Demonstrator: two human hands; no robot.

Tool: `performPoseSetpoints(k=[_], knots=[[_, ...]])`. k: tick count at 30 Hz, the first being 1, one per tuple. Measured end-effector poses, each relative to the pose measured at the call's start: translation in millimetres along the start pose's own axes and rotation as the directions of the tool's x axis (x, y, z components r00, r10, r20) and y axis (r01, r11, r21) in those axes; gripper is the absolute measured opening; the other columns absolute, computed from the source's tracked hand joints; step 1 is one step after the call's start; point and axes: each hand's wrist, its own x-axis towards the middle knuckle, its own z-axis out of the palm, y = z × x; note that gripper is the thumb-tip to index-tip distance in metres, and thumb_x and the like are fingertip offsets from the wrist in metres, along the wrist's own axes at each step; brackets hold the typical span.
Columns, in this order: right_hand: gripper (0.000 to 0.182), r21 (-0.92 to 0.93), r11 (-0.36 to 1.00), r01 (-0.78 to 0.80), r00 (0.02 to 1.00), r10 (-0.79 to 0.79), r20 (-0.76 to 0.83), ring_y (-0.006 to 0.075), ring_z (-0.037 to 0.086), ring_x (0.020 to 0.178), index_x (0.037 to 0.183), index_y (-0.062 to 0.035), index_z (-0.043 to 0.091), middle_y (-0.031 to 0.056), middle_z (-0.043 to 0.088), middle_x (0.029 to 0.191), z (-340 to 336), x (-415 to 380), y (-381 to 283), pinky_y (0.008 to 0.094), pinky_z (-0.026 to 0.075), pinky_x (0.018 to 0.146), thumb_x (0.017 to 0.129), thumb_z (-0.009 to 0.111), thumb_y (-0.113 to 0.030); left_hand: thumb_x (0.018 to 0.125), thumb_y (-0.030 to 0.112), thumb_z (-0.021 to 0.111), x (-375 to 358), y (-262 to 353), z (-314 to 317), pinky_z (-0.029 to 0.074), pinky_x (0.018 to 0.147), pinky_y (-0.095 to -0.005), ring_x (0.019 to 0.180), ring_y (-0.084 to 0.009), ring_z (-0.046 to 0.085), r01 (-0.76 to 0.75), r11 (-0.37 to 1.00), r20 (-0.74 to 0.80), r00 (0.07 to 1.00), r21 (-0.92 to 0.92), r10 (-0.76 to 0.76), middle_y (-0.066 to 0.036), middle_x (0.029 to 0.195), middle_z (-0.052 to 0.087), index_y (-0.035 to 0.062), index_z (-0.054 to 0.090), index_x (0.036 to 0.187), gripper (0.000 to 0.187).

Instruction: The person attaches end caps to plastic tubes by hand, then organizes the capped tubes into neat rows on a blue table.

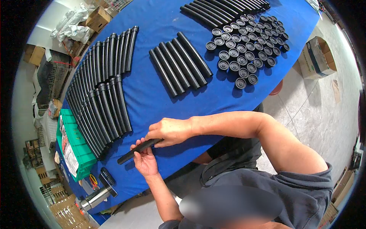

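Note:
A black tube (127,155) is held at a slant above the near edge of the blue-covered table. My left hand (146,162) is palm up, its fingers and thumb closed around the tube's middle. At the tube's upper right end, my right hand (171,131) grips from above, and its fingers hide that end. Past my hands, several loose black tubes (183,65) lie side by side. To the left, two overlapping rows of black tubes with collared ends (108,110) fan out.
Many round black caps (244,49) stand grouped at the far right, below more black tubes (225,9). A green bin (82,152) sits at the left edge, near a clamp-like metal and black fixture (101,194). An open cardboard box (316,59) is on the floor.

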Motion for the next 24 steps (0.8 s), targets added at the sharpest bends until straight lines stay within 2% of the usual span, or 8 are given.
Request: performPoseSetpoints(k=[3, 6, 10, 11, 13, 18, 22, 24], knots=[[0.038, 0.302, 0.807, -0.507, 0.849, 0.408, 0.336, 0.0378, 0.066, 0.079, 0.121, -0.0060, 0.062, 0.0139, 0.061, 0.091, -16.2, 9.6, -10.9, 0.0486, 0.054, 0.066, 0.085, 0.073, -0.014, 0.100, 0.009, 0.061, 0.3, -1.7, 3.2, 0.040, 0.119, -0.0528, 0.140, -0.0371, 0.048, -0.032, 0.998, -0.003, 0.999, 0.056, 0.033, -0.022, 0.142, 0.057, 0.0012, 0.059, 0.131, 0.032], [0.038, -0.015, 0.998, -0.055, 0.998, 0.054, -0.027, 0.0364, 0.067, 0.082, 0.120, -0.0059, 0.063, 0.0154, 0.064, 0.091, 1.9, -0.6, 7.1, 0.0474, 0.054, 0.067, 0.085, 0.073, -0.015, 0.100, 0.008, 0.061, 1.4, -1.3, 10.3, 0.039, 0.120, -0.0525, 0.139, -0.0370, 0.049, 0.014, 1.000, -0.093, 0.996, -0.004, -0.014, -0.021, 0.141, 0.058, 0.0019, 0.059, 0.130, 0.031], [0.037, 0.097, 0.995, 0.021, 0.998, -0.015, -0.065, 0.0299, 0.069, 0.078, 0.118, -0.0026, 0.065, 0.0164, 0.069, 0.088, 4.4, 3.0, 12.9, 0.0420, 0.056, 0.066, 0.086, 0.073, -0.017, 0.099, 0.005, 0.062, -0.9, 0.4, 4.6, 0.039, 0.120, -0.0537, 0.139, -0.0365, 0.048, -0.001, 1.000, -0.086, 0.996, 0.014, 0.002, -0.021, 0.142, 0.057, 0.0033, 0.060, 0.126, 0.027], [0.036, 0.226, 0.955, -0.193, 0.981, 0.186, 0.052, 0.0276, 0.069, 0.074, 0.118, -0.0020, 0.066, 0.0149, 0.069, 0.085, 1.2, 4.4, 11.9, 0.0409, 0.056, 0.064, 0.086, 0.073, -0.018, 0.099, 0.004, 0.062, -1.3, 0.5, 5.4, 0.038, 0.120, -0.0542, 0.139, -0.0363, 0.048, 0.001, 0.999, -0.072, 0.997, 0.040, 0.002, -0.021, 0.143, 0.057, 0.0037, 0.061, 0.125, 0.026], [0.034, 0.376, 0.709, -0.597, 0.800, 0.494, 0.339, 0.0230, 0.068, 0.065, 0.116, -0.0010, 0.068, 0.0119, 0.069, 0.078, -17.2, 10.6, -3.0, 0.0386, 0.055, 0.060, 0.088, 0.072, -0.020, 0.098, 0.003, 0.063, -1.7, -0.3, 8.9, 0.038, 0.120, -0.0551, 0.140, -0.0364, 0.048, -0.007, 0.996, -0.042, 0.999, 0.088, 0.011, -0.021, 0.143, 0.056, 0.0049, 0.061, 0.123, 0.026], [0.035, 0.382, 0.787, -0.483, 0.875, 0.430, 0.221, 0.0146, 0.062, 0.057, 0.116, -0.0005, 0.070, 0.0069, 0.066, 0.072, -19.2, 6.6, 6.7, 0.0323, 0.051, 0.053, 0.089, 0.072, -0.022, 0.095, 0.002, 0.066, 0.9, -4.9, 13.7, 0.040, 0.118, -0.0558, 0.141, -0.0384, 0.046, -0.033, 0.991, 0.002, 0.999, 0.132, 0.033, -0.021, 0.144, 0.056, 0.0073, 0.061, 0.122, 0.028], [0.035, 0.406, 0.761, -0.506, 0.862, 0.463, 0.207, 0.0116, 0.058, 0.058, 0.116, -0.0012, 0.071, 0.0031, 0.063, 0.071, -29.3, 9.8, 11.6, 0.0301, 0.049, 0.054, 0.089, 0.073, -0.022, 0.096, 0.009, 0.068, -16.4, 17.6, 6.2, 0.043, 0.115, -0.0563, 0.140, -0.0390, 0.047, -0.144, 0.987, -0.127, 0.983, -0.067, 0.135, -0.021, 0.140, 0.059, 0.0045, 0.063, 0.121, 0.026], [0.033, 0.403, 0.756, -0.516, 0.857, 0.461, 0.232, 0.0119, 0.060, 0.059, 0.111, -0.0023, 0.073, 0.0046, 0.065, 0.071, -33.2, 9.8, 15.6, 0.0304, 0.049, 0.052, 0.086, 0.075, -0.022, 0.096, 0.008, 0.067, -30.5, 45.1, -1.4, 0.048, 0.112, -0.0539, 0.135, -0.0370, 0.053, -0.173, 0.984, -0.099, 0.980, 0.030, 0.175, -0.019, 0.134, 0.062, 0.0026, 0.063, 0.120, 0.025]])
